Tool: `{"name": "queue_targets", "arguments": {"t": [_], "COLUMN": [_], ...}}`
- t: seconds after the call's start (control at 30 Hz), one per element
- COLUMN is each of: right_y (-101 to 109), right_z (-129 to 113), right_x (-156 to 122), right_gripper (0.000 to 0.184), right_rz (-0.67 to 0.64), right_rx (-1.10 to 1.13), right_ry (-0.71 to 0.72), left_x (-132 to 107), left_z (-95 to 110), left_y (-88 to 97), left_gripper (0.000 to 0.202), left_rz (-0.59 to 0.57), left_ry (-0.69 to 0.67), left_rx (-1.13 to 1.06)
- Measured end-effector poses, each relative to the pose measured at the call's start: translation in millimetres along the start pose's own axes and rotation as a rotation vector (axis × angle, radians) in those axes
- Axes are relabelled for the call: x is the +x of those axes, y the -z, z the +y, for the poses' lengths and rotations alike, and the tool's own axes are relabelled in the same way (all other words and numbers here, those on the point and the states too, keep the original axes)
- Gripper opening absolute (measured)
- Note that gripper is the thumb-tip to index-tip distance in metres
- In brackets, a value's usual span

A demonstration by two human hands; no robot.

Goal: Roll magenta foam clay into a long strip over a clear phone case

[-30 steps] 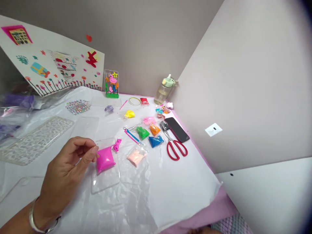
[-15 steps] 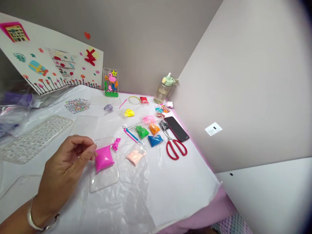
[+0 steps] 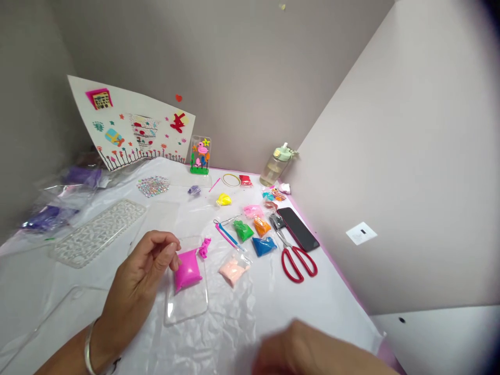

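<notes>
We are pinching the corner of the hot-pink clay packet (image 3: 188,269) lying on the clear phone case (image 3: 186,302) with our left hand (image 3: 142,271), fingers curled closed, keeping the grip light, while our blurred right hand (image 3: 308,349) is entering low, its grasp unreadable.

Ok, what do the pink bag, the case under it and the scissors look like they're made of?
Pink bag: thin clear plastic film, glossy, probably filled with soft clay. Case: clear glossy plastic, table showing through. Scissors: shiny red plastic handles, grey blades, likely metal.
</notes>
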State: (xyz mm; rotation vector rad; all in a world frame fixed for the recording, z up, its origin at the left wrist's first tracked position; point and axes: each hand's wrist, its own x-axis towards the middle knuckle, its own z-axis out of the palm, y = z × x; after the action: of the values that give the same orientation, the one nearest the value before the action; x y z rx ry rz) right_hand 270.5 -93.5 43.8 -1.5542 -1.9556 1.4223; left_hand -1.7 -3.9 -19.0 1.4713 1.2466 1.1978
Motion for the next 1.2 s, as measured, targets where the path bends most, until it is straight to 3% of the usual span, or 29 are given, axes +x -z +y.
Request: {"name": "queue_targets", "arguments": {"t": [0.07,0.17,0.27,0.37,0.47,0.57,0.67,0.73,0.8,0.93,1.07,1.2], "right_y": [5.5,6.7,1.7,-3.8,-4.1,2.2,9.5,11.6,10.8,5.6,0.4,-8.9], "right_z": [-7.8,-15.2,-13.9,-6.0,1.7,3.3,-0.1,-1.8,-1.3,3.0,6.5,8.8], "right_x": [38.8,98.5,141.1,160.7,165.5,162.8,154.3,146.8,140.2,136.2,141.4,143.3], "right_gripper": [0.011,0.030,0.046,0.033,0.015,0.012,0.013,0.019,0.028,0.039,0.023,0.029], "right_rz": [0.017,0.190,0.176,0.139,0.174,0.240,0.205,0.127,0.059,-0.013,0.005,0.031], "right_rx": [-0.221,-0.527,-0.548,-0.476,-0.338,-0.106,0.215,0.427,0.595,0.860,0.938,0.820], "right_ry": [0.191,0.376,0.403,0.394,0.354,0.312,0.283,0.266,0.246,0.189,0.122,0.079], "left_x": [-0.2,1.0,3.4,5.1,5.5,6.8,10.0,12.1,13.3,12.7,10.4,5.6], "left_z": [0.7,2.1,3.6,4.9,7.0,8.4,1.8,-10.2,-26.2,-47.8,-38.3,-21.0], "left_y": [1.0,1.6,1.7,2.4,3.3,3.6,3.1,2.0,0.3,-2.8,-3.7,-5.4], "left_gripper": [0.018,0.019,0.019,0.020,0.021,0.021,0.021,0.036,0.061,0.077,0.080,0.080], "left_rz": [0.000,-0.001,0.001,0.011,0.012,0.006,-0.061,-0.144,-0.191,-0.259,-0.304,-0.367], "left_ry": [-0.001,-0.003,0.004,0.010,0.012,0.001,0.000,-0.020,-0.131,-0.251,-0.234,-0.257], "left_rx": [-0.005,-0.002,0.002,0.011,0.019,0.034,0.167,0.353,0.541,0.664,0.599,0.400]}}
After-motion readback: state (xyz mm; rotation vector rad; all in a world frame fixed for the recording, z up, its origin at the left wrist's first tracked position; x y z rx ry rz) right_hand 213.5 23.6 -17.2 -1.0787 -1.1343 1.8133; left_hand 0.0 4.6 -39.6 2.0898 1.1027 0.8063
